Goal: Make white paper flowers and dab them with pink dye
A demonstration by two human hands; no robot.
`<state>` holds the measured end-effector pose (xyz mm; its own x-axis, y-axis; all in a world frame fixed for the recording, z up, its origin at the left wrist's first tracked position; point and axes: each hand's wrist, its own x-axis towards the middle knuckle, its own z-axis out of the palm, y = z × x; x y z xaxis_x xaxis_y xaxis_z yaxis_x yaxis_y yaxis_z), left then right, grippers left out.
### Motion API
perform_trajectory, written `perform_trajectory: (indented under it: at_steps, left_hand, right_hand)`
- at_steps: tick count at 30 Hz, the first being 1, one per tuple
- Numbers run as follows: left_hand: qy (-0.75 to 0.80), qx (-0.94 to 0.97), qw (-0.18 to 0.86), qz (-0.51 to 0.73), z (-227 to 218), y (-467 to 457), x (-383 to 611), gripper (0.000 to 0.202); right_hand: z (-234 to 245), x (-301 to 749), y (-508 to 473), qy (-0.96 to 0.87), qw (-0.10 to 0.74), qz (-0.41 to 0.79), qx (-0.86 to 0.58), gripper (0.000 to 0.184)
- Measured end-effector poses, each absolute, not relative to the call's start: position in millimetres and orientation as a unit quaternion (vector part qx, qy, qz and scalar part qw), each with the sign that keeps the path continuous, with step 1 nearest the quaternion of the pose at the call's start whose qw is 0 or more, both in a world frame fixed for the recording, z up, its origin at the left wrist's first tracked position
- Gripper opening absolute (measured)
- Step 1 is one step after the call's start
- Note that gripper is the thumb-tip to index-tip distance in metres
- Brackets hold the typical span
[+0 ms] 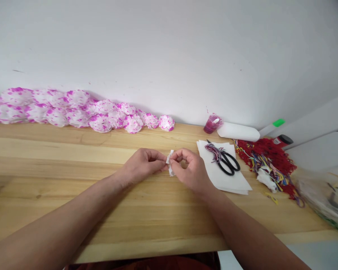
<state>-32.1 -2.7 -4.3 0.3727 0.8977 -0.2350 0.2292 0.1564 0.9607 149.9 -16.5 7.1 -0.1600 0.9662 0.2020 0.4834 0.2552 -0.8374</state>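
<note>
A narrow strip of folded white tissue paper (171,172) stands pinched at its middle between my two hands, over the wooden table (124,221). My left hand (142,165) grips it from the left with thumb and forefinger. From the right, my right hand (190,168) pinches the same strip, its fingers curled. Whether a thread goes round the strip is hidden by my fingertips. Right of my hands, black-handled scissors (228,164) and a small bundle of purple threads (214,152) lie on a stack of white paper sheets (228,183).
Several white paper pompoms with magenta-tipped petals (101,122) line the wall at the left. A cup of magenta liquid (211,124), a white roll (238,131), a green-capped tube (273,126), a red-and-black container (283,140), tangled yarn (270,157) and a plastic bag (323,195) sit at the right.
</note>
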Motion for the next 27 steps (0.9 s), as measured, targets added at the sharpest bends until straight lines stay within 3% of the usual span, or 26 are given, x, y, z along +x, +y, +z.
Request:
perform_trajectory:
  at_steps: [27]
  left_hand:
    - [0.483, 0.590, 0.586, 0.274, -1.0, -2.5, -32.0, 0.022]
  right_hand:
    - [7.6, 151.2, -16.4, -0.709, 0.369, 0.301, -0.520, 0.003]
